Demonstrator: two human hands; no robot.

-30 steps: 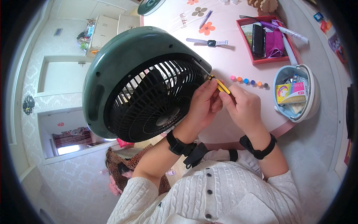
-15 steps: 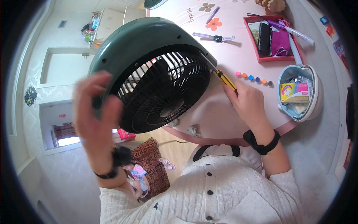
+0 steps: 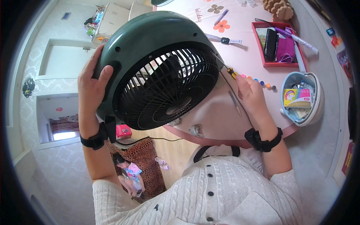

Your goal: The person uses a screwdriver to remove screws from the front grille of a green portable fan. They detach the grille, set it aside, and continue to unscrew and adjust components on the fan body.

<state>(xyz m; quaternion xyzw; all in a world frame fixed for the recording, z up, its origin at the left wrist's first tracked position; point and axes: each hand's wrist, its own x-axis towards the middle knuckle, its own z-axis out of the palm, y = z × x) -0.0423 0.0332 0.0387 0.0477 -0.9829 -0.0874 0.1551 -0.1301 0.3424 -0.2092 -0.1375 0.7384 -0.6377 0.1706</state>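
Fan (image 3: pixel 165 80): one, at the table's (image 3: pixel 221 116) left edge by the rounded near-left corner, tilted, grille side toward the wearer. Housing (image 3: pixel 150 33) dark green, smooth, faintly glossy, broadly curved; dark round holes (image 3: pixel 195 34) set in its face. Grille (image 3: pixel 197 88) black, fine-barred, radiating from a grey oval hub disc (image 3: pixel 179 105); light shows through the upper slots.

Left hand (image 3: pixel 92 84): clasped on the housing's left side, thumb lying on its face.

Right hand (image 3: pixel 250 92): well apart from the left, closed round a screwdriver (image 3: pixel 232 73), handle yellow and black, slim metal shaft pointing at the housing's right end; whether the tip is seated cannot be told.

Also: pale-strapped watch (image 3: pixel 225 41), beyond the screwdriver; red tray (image 3: pixel 281 64), toward the table's right edge; pale bucket (image 3: pixel 318 99), at the near-right corner, holding packets.
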